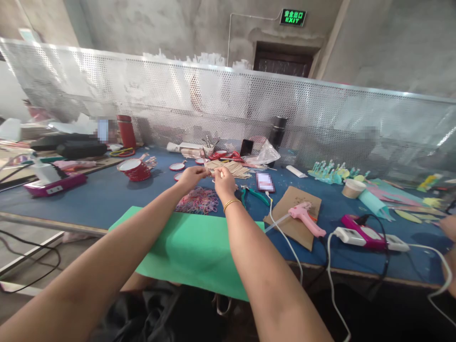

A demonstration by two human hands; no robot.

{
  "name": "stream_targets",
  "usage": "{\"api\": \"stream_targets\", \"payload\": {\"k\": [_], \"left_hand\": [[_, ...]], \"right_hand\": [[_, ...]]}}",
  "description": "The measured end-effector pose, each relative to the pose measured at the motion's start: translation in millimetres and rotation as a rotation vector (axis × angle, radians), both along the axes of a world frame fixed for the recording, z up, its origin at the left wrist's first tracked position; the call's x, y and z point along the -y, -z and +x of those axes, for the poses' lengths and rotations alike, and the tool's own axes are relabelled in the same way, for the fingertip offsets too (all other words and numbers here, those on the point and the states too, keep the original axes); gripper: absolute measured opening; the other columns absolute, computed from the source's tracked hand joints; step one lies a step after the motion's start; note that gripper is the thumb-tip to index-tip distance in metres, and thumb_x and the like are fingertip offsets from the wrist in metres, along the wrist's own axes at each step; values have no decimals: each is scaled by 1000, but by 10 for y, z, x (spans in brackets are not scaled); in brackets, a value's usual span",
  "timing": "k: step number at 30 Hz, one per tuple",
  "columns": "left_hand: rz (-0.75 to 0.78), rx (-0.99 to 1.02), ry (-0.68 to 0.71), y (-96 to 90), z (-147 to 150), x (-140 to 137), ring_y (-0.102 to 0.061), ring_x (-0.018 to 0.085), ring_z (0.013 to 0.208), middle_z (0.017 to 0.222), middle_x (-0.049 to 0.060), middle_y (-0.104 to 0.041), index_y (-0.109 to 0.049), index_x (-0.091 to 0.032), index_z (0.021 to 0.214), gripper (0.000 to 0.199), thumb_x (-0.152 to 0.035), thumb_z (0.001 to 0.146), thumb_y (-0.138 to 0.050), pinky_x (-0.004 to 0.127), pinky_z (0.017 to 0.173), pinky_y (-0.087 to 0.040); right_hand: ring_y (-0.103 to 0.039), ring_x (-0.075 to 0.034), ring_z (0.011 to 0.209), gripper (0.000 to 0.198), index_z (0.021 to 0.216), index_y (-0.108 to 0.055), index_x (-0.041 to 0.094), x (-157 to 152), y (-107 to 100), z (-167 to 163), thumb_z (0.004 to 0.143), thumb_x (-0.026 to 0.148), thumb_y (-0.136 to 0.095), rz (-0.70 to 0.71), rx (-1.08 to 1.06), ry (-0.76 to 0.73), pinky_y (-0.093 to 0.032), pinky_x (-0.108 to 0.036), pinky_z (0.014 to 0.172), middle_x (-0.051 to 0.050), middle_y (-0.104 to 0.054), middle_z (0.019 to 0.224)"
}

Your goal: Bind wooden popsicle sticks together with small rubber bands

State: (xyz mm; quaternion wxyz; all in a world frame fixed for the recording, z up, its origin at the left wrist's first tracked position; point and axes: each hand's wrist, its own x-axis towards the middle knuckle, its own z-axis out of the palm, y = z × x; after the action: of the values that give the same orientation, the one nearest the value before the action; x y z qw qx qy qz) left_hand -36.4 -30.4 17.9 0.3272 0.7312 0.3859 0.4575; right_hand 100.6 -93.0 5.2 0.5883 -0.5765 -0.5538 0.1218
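Both arms reach out over the blue table, and the fingertips meet near its middle. My left hand is closed in a pinch on something too small to make out. Close beside it, my right hand, with a gold bracelet at the wrist, is closed the same way around a thing its fingers mostly hide. Just beyond the hands lies a pile of flat wooden sticks. Below them is a heap of pink and blue loops. Red-rimmed white discs lie to the left. A green sheet hangs over the table's front edge under my forearms.
Green-handled pliers and a phone lie right of my hands. A pink glue gun rests on cardboard. Purple power strips trail cables. At left stands a stack of red-rimmed discs. A perforated metal panel runs behind.
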Motion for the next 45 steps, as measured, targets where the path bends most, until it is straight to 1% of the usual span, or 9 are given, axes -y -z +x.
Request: {"api": "stream_targets", "payload": {"k": [5,9,14,17,20,26,30,36,45], "left_hand": [[-301,414,69,-130,39,154,-50,8,58,66,0,-62,-69,-16,77,31,-39,60,-81,21,52,-34],[-493,734,214,-232,73,266,-57,8,65,72,0,-62,-64,-16,79,15,-25,71,-74,18,61,-45],[-715,808,190,-351,127,329,-60,15,61,75,5,-64,-63,-17,86,23,-39,80,-66,30,61,-51],[-684,871,122,-446,111,276,-58,14,60,73,4,-63,-62,-19,88,22,-40,81,-64,28,59,-50],[-637,1028,18,-576,47,209,-59,11,64,75,1,-64,-61,-23,87,9,-32,86,-59,24,61,-48],[-690,1252,21,-749,-5,319,-62,12,69,73,0,-64,-56,-21,78,14,-23,90,-49,27,66,-52],[-767,1291,38,-717,24,478,-64,12,69,74,3,-64,-55,-18,76,13,-12,86,-51,25,64,-54],[-788,1256,109,-634,16,586,-66,13,72,77,5,-65,-57,-16,79,13,-11,87,-49,25,65,-56],[-782,1172,128,-560,68,588,-66,13,74,77,7,-67,-56,-15,76,14,-14,89,-49,25,68,-57]], "right_hand": [[-61,-17,83,15,87,-63,24,58,-62,-49,82,35,-54,-3,-27,-33,-47,-28,80,1,-68,84],[-61,-15,76,17,94,-61,24,44,-59,-110,78,32,-57,53,-65,-98,-48,-27,76,3,-64,77],[-63,-15,74,38,103,-54,24,58,-26,-244,70,36,-69,89,-117,-208,-51,-27,75,4,-63,78],[-65,-15,78,54,111,-48,23,85,-20,-281,66,40,-73,113,-181,-223,-52,-29,77,2,-66,85],[-65,-16,85,63,113,-45,23,106,-22,-270,61,39,-77,130,-195,-234,-52,-30,81,-1,-67,92],[-66,-16,77,52,109,-45,24,104,-29,-226,66,34,-72,114,-207,-224,-52,-30,79,2,-69,84],[-67,-16,74,44,108,-42,25,64,-38,-192,71,28,-64,110,-238,-152,-52,-30,77,3,-68,81],[-67,-16,77,45,107,-43,25,15,-29,-217,67,23,-65,130,-225,-215,-52,-30,79,2,-70,86],[-65,-15,65,37,100,-45,25,-29,-13,-166,69,22,-64,79,-251,-217,-51,-26,68,7,-64,67]]}}
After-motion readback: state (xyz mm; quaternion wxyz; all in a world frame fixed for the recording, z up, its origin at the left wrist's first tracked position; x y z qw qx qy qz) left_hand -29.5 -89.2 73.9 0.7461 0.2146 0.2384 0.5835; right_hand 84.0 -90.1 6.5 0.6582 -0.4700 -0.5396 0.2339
